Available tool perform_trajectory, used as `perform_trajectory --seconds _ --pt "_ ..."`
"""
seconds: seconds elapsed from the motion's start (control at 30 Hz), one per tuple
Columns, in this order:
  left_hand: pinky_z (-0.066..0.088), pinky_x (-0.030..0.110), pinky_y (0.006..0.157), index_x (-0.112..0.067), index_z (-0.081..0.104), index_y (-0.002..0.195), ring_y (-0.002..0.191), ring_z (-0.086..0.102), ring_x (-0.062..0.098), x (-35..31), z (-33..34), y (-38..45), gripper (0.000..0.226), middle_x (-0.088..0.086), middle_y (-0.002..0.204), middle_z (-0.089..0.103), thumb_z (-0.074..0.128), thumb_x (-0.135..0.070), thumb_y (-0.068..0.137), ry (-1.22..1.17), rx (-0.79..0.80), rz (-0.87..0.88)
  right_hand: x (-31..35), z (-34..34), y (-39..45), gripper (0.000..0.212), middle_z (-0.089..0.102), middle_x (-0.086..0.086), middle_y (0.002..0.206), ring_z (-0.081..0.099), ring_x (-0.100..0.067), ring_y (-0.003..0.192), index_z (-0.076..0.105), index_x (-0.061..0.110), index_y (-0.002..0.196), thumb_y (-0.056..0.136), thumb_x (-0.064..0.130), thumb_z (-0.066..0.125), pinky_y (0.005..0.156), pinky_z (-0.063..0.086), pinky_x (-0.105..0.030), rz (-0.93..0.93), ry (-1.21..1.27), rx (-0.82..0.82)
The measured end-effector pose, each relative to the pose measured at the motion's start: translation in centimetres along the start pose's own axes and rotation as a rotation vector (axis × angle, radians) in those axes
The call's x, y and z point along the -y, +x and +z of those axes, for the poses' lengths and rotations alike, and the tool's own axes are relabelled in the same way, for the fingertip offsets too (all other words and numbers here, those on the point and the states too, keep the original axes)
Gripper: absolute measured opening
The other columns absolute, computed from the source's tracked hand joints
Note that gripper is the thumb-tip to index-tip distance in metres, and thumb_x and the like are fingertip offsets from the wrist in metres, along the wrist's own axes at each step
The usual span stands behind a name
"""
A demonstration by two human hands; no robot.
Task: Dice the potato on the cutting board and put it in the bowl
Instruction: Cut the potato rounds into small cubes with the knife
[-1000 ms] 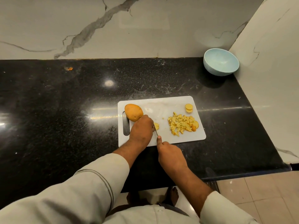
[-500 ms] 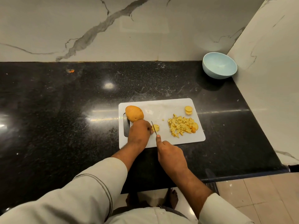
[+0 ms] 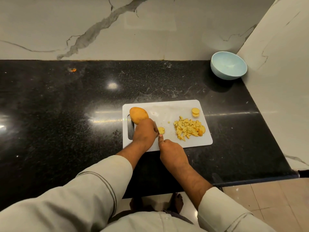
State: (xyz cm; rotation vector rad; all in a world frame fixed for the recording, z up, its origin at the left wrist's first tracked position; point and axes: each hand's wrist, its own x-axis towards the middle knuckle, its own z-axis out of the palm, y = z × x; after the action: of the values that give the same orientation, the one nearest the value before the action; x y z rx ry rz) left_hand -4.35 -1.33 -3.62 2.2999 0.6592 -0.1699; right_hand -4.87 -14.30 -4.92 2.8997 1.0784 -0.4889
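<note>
- Since a moment ago, the knife point(image 3: 156, 128) has come down beside the cut slice point(image 3: 161, 130).
- The right hand point(image 3: 173, 152) grips it, forefinger extended.
- The left hand point(image 3: 144, 133) curls over the potato point(image 3: 138, 115) on the cutting board point(image 3: 168, 111).
- Diced pieces point(image 3: 188, 128) lie right; the bowl point(image 3: 228, 67) stands well apart.

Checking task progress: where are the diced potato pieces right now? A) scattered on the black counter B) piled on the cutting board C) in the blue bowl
B: the diced pieces sit in a pile on the cutting board, and the bowl looks empty.
</note>
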Motion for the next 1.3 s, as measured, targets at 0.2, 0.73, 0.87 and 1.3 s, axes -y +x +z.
perform_trajectory --seconds 0.2,0.73,0.87,1.3 --pt "0.043 0.025 0.065 -0.01 0.071 0.089 0.075 0.058 0.02 0.4 0.6 -0.1 0.006 0.005 0.085 0.067 0.07 -0.012 0.084 -0.056 -0.027 -0.03 -1.3 1.5 -4.6 0.063 0.056 -0.009 0.112 0.061 -0.024 0.088 0.01 0.011 0.153 0.098 0.012 0.04 0.071 0.052 -0.037 -0.011 0.026 0.056" --pt "0.039 0.021 0.081 -0.017 0.056 0.132 0.092 0.053 0.014 1.9 0.7 -0.7 0.038 -0.002 0.099 0.06 0.051 -0.009 0.095 -0.098 -0.049 -0.015 -0.3 0.6 -1.6 0.055 0.059 -0.005 0.104 0.061 -0.029 0.088 0.021 0.019 0.152 0.099 0.021 0.035 0.065 0.044 -0.037 0.178 0.096 -0.084" --pt "0.047 0.031 0.083 -0.011 0.063 0.115 0.102 0.059 0.028 0.8 0.3 0.1 0.028 0.011 0.113 0.062 0.047 -0.005 0.093 0.111 -0.009 0.055 -2.4 0.4 -1.9 0.053 0.06 -0.004 0.105 0.061 -0.026 0.091 0.022 0.021 0.152 0.1 0.023 0.034 0.073 0.049 -0.039 0.255 0.121 -0.092" --pt "0.041 0.033 0.095 -0.019 0.06 0.127 0.118 0.052 0.026 -12.3 3.8 7.8 0.037 0.006 0.129 0.052 0.064 -0.025 0.09 0.312 0.168 0.397 -5.6 0.5 -1.5 0.056 0.06 -0.006 0.113 0.062 -0.028 0.089 0.022 0.021 0.152 0.1 0.024 0.042 0.068 0.047 -0.036 0.098 0.217 -0.144"
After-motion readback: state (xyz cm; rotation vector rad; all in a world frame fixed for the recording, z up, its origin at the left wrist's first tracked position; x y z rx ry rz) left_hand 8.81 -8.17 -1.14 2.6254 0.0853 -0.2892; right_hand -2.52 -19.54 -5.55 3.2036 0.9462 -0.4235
